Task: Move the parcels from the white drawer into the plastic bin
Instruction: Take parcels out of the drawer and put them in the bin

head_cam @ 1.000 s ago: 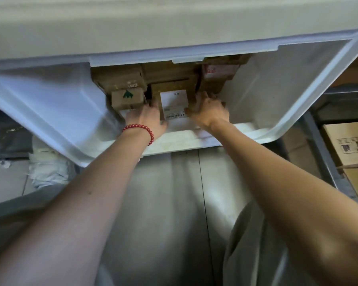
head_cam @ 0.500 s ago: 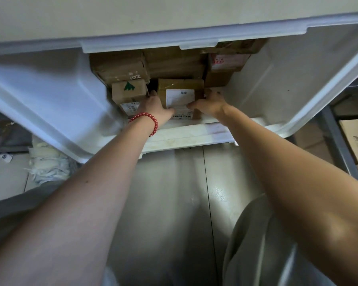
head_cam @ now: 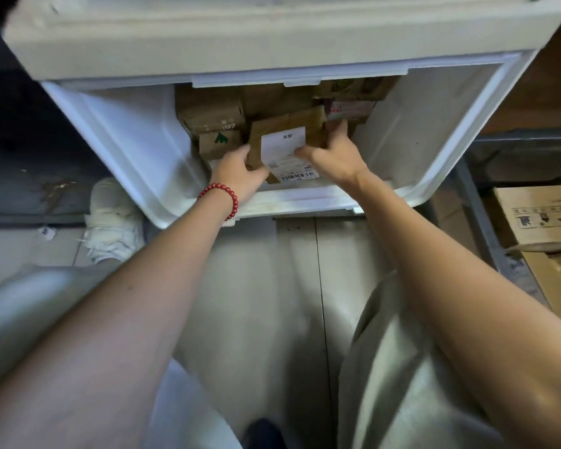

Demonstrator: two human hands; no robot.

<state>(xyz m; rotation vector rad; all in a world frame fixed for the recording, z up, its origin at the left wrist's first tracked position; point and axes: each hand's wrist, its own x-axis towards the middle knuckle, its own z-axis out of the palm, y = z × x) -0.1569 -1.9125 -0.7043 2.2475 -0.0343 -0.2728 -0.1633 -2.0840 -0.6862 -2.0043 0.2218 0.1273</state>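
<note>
View from above of two bare forearms reaching into an open white drawer [head_cam: 127, 147] that juts from under a white cabinet [head_cam: 272, 37].

Both hands hold one brown cardboard parcel [head_cam: 308, 124] in the middle of the drawer, close to its near edge. The parcel's long axis runs from the drawer's far side to its near side and leans a little to the right at the far end. Its broad face, which carries a white shipping label [head_cam: 284, 150], is turned up toward the camera, with the barcode end of the label pointing at the near edge.

The left hand [head_cam: 240, 176], with a red bead bracelet [head_cam: 221, 196] on its wrist, grips the parcel's left side with curled fingers. The right hand [head_cam: 334, 157] grips the right side, its thumb lying on the label and its fingers reaching round the far right corner.

More brown parcels are packed along the drawer's far side, partly hidden under the cabinet front. A small box with a green mark [head_cam: 219, 144] sits just left of the held parcel, a larger box [head_cam: 211, 108] sits behind the small one, and a parcel with red print [head_cam: 350, 108] sits at the far right.

Outside the drawer, a white shoe [head_cam: 114, 218] stands on the floor by its left corner, and cardboard cartons [head_cam: 538, 215] sit at the right.
</note>
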